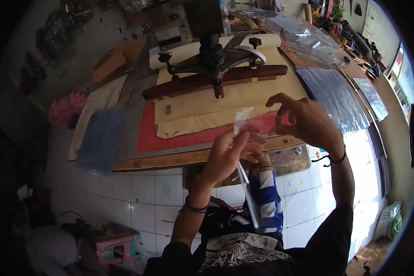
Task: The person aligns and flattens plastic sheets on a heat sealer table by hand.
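Because only the left hand [227, 154] is supporting the long, thin, translucent strip of what looks like plastic film [249, 198], that strip is running a risk of slipping or twisting should the pinch loosen. Its free tail is hanging toward 5 o'clock from the hand, near the blue-and-white patterned cloth garment [267, 193], so a careless swing could be creasing or snagging it there. The brown wooden table edge [161, 162], lying toward 9 o'clock, is posing a similar hazard: dragging film across it could be tearing a thin part.

The left thumb and fingers are clamping together on the strip, whose clear upper end is poking out toward 1 o'clock. The right hand [308, 120], at 2 o'clock from the left, is hovering with curved fingers and thumb apart, holding nothing visible; blur is hiding whether its fingertips are touching film.
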`<control>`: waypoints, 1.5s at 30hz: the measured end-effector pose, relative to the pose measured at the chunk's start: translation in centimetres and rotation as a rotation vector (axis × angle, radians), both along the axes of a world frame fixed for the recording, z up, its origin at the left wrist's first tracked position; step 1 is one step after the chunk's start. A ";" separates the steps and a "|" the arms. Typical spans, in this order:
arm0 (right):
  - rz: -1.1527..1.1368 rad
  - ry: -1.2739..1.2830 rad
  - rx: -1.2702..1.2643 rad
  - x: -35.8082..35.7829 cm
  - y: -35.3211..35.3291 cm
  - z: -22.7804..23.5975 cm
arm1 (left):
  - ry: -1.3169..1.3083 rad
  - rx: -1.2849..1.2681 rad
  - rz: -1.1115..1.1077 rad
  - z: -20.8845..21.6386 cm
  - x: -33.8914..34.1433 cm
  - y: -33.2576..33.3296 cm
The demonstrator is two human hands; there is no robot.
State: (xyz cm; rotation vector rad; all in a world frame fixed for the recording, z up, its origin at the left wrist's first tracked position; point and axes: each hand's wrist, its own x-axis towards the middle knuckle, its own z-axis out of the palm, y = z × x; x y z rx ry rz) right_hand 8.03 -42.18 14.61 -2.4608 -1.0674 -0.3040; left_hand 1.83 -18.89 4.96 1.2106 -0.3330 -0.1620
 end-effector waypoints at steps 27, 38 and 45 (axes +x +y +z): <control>-0.077 0.649 0.356 11.0 1.2 -12.8 | 0.026 0.487 0.515 -3.6 3.8 17.0; -0.155 0.658 0.437 12.0 1.4 -13.6 | -0.103 0.581 0.522 -3.4 5.9 17.9; -0.215 0.435 0.428 14.8 2.2 -16.1 | -0.525 1.128 0.886 -3.7 7.2 16.6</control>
